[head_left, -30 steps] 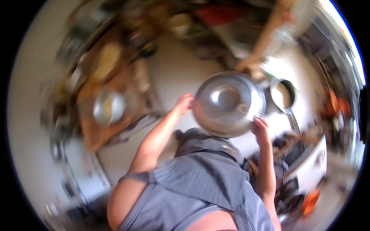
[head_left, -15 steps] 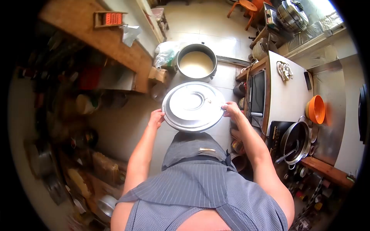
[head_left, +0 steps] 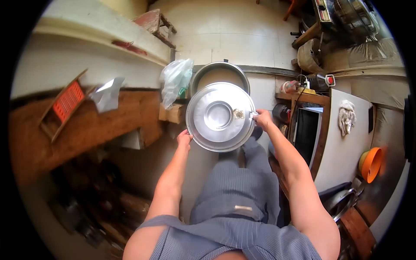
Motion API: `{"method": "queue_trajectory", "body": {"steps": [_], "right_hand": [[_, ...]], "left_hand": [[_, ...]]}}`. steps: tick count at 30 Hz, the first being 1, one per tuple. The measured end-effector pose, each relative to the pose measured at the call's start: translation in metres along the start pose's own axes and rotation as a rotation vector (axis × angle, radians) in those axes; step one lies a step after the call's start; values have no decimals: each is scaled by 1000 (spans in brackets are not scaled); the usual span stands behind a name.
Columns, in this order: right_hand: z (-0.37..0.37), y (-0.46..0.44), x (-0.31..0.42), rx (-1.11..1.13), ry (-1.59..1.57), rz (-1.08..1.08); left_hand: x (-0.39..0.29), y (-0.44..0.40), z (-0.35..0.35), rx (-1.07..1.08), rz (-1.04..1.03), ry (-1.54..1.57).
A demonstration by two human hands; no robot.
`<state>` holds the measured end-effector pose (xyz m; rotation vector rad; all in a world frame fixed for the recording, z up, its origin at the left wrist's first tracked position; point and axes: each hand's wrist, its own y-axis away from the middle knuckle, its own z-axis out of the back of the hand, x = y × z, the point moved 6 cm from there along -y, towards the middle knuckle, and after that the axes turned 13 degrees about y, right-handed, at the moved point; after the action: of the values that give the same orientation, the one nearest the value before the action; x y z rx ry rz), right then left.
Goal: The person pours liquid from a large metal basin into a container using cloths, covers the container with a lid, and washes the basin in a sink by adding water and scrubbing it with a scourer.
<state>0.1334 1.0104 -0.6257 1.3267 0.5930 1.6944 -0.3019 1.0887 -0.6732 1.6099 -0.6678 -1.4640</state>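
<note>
A round metal lid (head_left: pixel 203 113) is held level in front of my body, gripped at opposite edges. My left hand (head_left: pixel 184 139) has its fingers closed on the lid's left rim. On the right side, my right hand (head_left: pixel 262 118) is closed at the rim by a small metal clasp. Just beyond and below the lid stands a large metal pot (head_left: pixel 246 80) on the floor, with pale liquid (head_left: pixel 219 76) inside. The lid hides the pot's near part from above; I cannot tell whether they touch.
A plastic bag (head_left: pixel 177 80) and a cardboard box (head_left: pixel 170 113) sit left of the pot. To the left is a brown counter (head_left: pixel 141 106) with an orange grater (head_left: pixel 68 102). On the right, a white-topped cabinet (head_left: pixel 340 151) carries a cloth (head_left: pixel 346 117) and an orange bowl (head_left: pixel 371 164).
I have come closer to the pot, and the lid now overlaps its near part in view. Both hands still hold the lid's rim.
</note>
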Motion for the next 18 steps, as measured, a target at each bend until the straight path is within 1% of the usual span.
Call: {"method": "queue_trajectory", "body": {"steps": [2, 3, 5, 6, 7, 8, 10, 11, 12, 13, 14, 16, 18], "right_hand": [[-2, -34, 10, -6, 7, 35], [-6, -49, 13, -4, -5, 25], [-7, -89, 20, -92, 5, 67], [-5, -105, 21, -125, 83, 81], [-7, -119, 21, -119, 76, 72], [-6, -132, 26, -149, 83, 112], [-6, -159, 34, -210, 146, 191], [-6, -173, 33, -207, 139, 186], [-6, -183, 31, -184, 167, 172], [-6, -188, 31, -160, 195, 159], [-5, -189, 35, -194, 243, 169], [-6, -196, 38, -180, 285, 182], [-9, -197, 36, -162, 329, 195]], "left_hand": [[-10, -24, -14, -87, -24, -13], [-14, -35, -22, -90, -22, -28], [-22, -60, -40, -76, -31, 28], [-25, -71, -45, -81, -32, 17], [-26, -83, -50, -52, -63, 13], [-28, -96, -58, -19, -97, 14], [-26, -113, -67, -44, -102, 21], [-26, -118, -74, -65, -108, 32], [-25, -120, -77, -119, -114, 59], [-22, -123, -79, -125, -114, 49], [-20, -126, -81, -123, -114, 34], [-17, -129, -86, -127, -113, 14], [-15, -125, -90, -132, -102, -96]]}}
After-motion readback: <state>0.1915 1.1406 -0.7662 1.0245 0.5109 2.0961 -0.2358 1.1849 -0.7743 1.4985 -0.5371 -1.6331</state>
